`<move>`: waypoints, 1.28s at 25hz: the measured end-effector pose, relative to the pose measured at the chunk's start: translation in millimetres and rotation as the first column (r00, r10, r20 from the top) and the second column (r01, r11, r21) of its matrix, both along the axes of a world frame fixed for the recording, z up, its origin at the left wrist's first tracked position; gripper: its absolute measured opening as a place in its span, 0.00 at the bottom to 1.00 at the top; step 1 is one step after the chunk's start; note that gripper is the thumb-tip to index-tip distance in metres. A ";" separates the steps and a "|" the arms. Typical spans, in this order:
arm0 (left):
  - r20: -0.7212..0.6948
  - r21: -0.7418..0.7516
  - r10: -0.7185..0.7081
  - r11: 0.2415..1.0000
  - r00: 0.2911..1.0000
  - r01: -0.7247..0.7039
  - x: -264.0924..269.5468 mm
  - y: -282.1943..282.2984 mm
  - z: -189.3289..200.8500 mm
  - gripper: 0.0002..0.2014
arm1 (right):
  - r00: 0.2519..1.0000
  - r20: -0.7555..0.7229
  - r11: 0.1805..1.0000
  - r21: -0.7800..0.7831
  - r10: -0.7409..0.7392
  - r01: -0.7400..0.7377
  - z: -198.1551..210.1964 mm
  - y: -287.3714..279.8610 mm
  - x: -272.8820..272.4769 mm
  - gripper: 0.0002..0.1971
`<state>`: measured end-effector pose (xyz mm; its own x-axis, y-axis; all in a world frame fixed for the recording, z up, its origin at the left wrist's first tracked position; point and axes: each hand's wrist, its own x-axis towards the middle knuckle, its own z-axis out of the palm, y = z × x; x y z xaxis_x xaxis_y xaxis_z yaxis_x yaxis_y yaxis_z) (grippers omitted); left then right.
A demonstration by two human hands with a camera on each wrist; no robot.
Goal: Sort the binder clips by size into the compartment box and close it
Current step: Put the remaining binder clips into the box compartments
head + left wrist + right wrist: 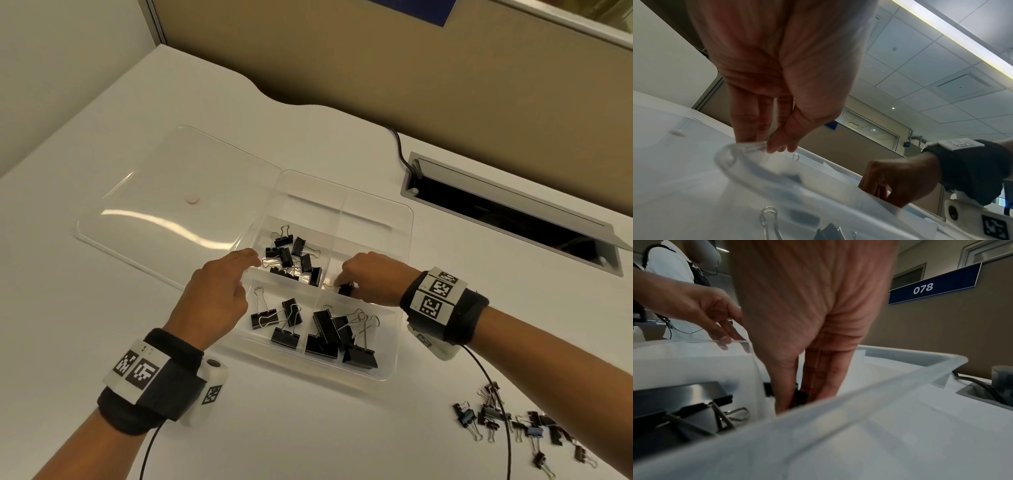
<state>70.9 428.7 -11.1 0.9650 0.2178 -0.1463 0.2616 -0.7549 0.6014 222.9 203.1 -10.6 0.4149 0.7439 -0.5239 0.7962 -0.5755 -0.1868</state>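
Observation:
A clear compartment box (pixel 409 240) lies on the white desk with its lid (pixel 164 192) folded open to the left. Black binder clips fill three compartments: small ones (pixel 294 255) in the middle left, medium ones (pixel 281 320) near left, large ones (pixel 342 337) near right. My right hand (pixel 344 286) reaches into the middle-right compartment and pinches a small black clip (pixel 346 290), also seen as the clip (pixel 801 395) between thumb and fingers. My left hand (pixel 251 261) rests with straight fingers (pixel 748 129) on the box's left rim (pixel 729 151), holding nothing.
A pile of loose small clips (pixel 513 423) lies on the desk at the near right, under my right forearm. A recessed cable hatch (pixel 507 212) with a black cable (pixel 399 144) sits behind the box. A brown partition wall bounds the desk's far side.

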 end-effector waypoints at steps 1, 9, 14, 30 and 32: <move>-0.002 0.001 -0.008 1.000 1.000 0.008 -0.1 0.5 -0.6 0.24 | 1.000 0.003 1.000 0.005 0.011 -0.011 2.0 0.6 1.2 0.14; 0.043 0.134 -0.125 0.984 0.991 0.118 2.9 0.9 17.1 0.18 | 0.958 -0.200 0.913 0.313 -0.205 0.261 42.9 6.4 11.2 0.10; 0.072 -0.180 -0.193 0.962 0.979 0.203 28.7 -17.0 56.1 0.20 | 0.810 -0.541 0.768 0.413 -0.226 0.490 69.5 20.3 4.7 0.10; -0.014 -0.659 0.039 0.751 0.999 -0.039 52.1 -8.6 58.5 0.07 | 0.488 -0.839 0.439 0.355 -0.239 0.826 63.8 2.3 1.3 0.17; -0.021 -0.661 0.030 0.749 0.999 -0.037 54.6 -9.4 56.5 0.07 | 0.479 -0.844 0.432 0.348 -0.242 0.832 63.6 1.0 1.5 0.18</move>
